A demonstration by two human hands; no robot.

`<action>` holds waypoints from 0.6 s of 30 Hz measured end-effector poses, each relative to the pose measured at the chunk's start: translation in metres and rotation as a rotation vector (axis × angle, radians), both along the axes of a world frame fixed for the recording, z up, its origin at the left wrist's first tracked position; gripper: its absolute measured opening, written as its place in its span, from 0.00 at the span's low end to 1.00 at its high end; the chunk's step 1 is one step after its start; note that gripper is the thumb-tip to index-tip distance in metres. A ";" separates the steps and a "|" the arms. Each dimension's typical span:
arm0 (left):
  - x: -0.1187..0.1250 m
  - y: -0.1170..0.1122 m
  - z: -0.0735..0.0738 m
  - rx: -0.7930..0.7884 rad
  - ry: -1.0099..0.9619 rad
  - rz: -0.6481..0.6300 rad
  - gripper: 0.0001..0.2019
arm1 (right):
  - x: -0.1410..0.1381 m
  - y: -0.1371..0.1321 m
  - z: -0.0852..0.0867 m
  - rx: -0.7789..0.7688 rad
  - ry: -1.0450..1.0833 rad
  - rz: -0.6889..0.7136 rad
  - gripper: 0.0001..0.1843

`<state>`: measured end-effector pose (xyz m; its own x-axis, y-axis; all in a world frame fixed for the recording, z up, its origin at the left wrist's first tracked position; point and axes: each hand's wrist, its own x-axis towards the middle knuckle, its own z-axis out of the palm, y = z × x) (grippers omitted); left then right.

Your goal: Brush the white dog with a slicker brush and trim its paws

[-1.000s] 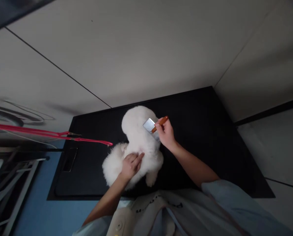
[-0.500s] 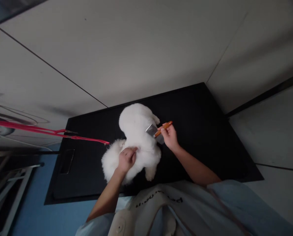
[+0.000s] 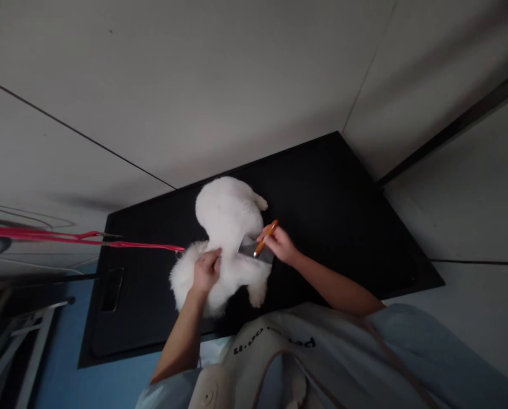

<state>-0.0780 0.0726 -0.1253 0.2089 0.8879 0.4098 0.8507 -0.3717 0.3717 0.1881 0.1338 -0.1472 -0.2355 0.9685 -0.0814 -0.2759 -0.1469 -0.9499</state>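
Brush (image 3: 259,246) in right hand (image 3: 280,246), seemingly against white dog (image 3: 226,209)

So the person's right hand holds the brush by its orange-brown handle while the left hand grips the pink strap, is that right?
Not quite: the left hand is against the fur of the white dog, not on the pink strap, as the head view shows. The right hand does hold the slicker brush by its orange-brown handle.
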 end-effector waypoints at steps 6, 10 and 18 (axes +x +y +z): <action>0.001 0.002 -0.002 -0.089 -0.079 0.055 0.13 | -0.004 -0.004 -0.003 -0.040 0.096 -0.037 0.19; 0.004 0.005 0.004 -0.288 -0.288 0.162 0.19 | -0.008 -0.003 -0.004 -0.152 0.128 -0.123 0.21; 0.016 0.015 0.026 -0.608 -0.049 0.280 0.40 | -0.030 0.007 0.013 -0.116 0.130 -0.038 0.21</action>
